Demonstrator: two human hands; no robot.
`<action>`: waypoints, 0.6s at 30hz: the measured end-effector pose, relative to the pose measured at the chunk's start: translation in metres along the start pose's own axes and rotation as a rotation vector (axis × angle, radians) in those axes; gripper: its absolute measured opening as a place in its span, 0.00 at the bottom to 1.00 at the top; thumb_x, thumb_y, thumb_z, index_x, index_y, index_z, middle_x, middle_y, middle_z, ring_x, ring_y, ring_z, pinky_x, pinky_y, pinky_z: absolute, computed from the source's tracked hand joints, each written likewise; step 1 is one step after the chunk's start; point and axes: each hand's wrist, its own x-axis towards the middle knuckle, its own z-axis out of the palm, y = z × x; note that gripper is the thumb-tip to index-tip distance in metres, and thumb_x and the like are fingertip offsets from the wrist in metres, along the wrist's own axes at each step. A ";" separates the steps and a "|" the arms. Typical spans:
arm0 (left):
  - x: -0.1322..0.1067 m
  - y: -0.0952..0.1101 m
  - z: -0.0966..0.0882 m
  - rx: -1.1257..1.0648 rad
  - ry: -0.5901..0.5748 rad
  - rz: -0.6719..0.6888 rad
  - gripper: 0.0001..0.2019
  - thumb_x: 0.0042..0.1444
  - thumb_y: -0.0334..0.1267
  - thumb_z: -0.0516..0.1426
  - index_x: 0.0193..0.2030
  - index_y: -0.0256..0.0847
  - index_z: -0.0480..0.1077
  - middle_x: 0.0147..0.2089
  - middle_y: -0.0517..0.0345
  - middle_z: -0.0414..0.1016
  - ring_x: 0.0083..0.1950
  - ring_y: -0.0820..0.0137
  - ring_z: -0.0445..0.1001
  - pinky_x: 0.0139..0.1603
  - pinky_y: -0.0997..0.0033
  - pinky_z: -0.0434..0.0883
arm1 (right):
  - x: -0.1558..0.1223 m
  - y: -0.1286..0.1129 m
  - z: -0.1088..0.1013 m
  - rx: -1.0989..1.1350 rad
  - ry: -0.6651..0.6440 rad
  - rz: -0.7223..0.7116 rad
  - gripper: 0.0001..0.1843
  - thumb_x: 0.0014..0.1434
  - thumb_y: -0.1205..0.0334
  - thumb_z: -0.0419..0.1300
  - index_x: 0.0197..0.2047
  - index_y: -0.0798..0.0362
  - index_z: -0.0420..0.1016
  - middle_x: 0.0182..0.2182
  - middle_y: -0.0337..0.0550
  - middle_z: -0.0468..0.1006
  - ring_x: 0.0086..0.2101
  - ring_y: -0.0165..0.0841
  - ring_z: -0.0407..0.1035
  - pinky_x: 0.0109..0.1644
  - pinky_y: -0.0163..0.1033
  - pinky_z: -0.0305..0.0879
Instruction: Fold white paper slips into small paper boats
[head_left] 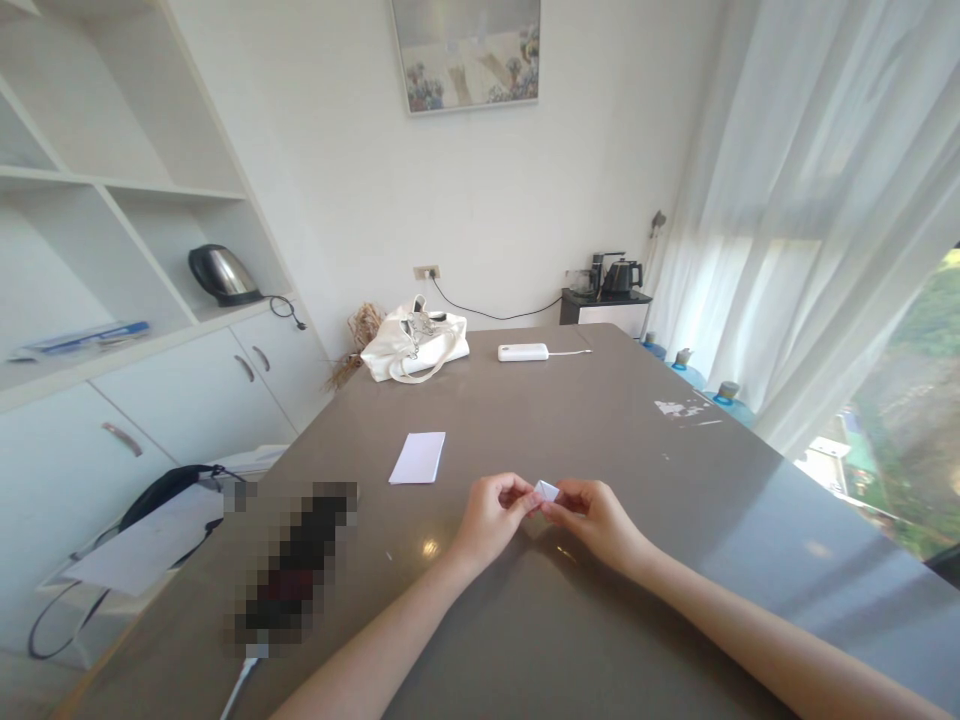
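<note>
A small piece of folded white paper is pinched between my two hands above the grey-brown table. My left hand grips its left side between thumb and fingers. On the other side, my right hand holds it the same way, thumb toward me. The fingertips of both hands nearly meet and cover the lower part of the paper. To the left of my hands lies a flat stack or folded sheet of white paper.
At the left, a blurred-out dark object has a white cable. Toward the far end lie a white bag and a white power bank with a short cable. White scraps lie at the right edge.
</note>
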 end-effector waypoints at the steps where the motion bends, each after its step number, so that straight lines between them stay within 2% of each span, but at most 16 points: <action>1: -0.001 0.001 0.001 0.023 0.008 0.019 0.13 0.50 0.46 0.59 0.27 0.36 0.73 0.28 0.53 0.77 0.31 0.67 0.73 0.34 0.72 0.67 | 0.000 -0.001 -0.001 -0.002 0.012 -0.005 0.18 0.54 0.51 0.59 0.22 0.56 0.69 0.18 0.37 0.65 0.21 0.26 0.56 0.23 0.32 0.52; 6: -0.004 0.007 0.004 0.074 0.034 0.139 0.11 0.54 0.44 0.57 0.32 0.37 0.74 0.32 0.53 0.77 0.34 0.68 0.74 0.38 0.73 0.68 | -0.002 -0.003 -0.001 0.036 -0.008 -0.010 0.18 0.55 0.51 0.58 0.21 0.56 0.68 0.17 0.37 0.66 0.21 0.27 0.58 0.24 0.32 0.53; 10: -0.003 0.007 0.001 0.093 0.052 0.145 0.11 0.54 0.43 0.57 0.30 0.37 0.75 0.31 0.52 0.78 0.34 0.66 0.74 0.38 0.72 0.68 | -0.002 -0.007 -0.002 -0.041 -0.027 -0.052 0.17 0.57 0.52 0.57 0.23 0.56 0.71 0.19 0.39 0.70 0.22 0.29 0.62 0.26 0.33 0.58; 11: -0.002 0.007 0.000 0.104 0.059 0.151 0.11 0.53 0.44 0.58 0.29 0.37 0.75 0.31 0.52 0.78 0.33 0.66 0.74 0.38 0.72 0.68 | -0.003 -0.008 -0.003 -0.076 -0.020 -0.081 0.17 0.57 0.52 0.57 0.24 0.56 0.72 0.20 0.40 0.71 0.23 0.30 0.63 0.26 0.33 0.59; 14: -0.002 0.005 -0.002 0.155 0.056 0.174 0.10 0.52 0.43 0.59 0.28 0.39 0.76 0.29 0.53 0.78 0.32 0.66 0.74 0.36 0.72 0.67 | -0.002 -0.013 -0.007 -0.101 0.043 -0.120 0.13 0.57 0.53 0.57 0.35 0.53 0.76 0.28 0.43 0.77 0.28 0.33 0.69 0.32 0.35 0.64; 18: -0.002 0.003 -0.002 0.244 0.016 0.203 0.09 0.52 0.43 0.59 0.28 0.41 0.77 0.29 0.53 0.78 0.31 0.67 0.73 0.34 0.72 0.65 | -0.001 -0.013 -0.010 -0.180 0.074 -0.132 0.12 0.55 0.53 0.59 0.34 0.52 0.78 0.28 0.44 0.79 0.27 0.33 0.69 0.31 0.36 0.64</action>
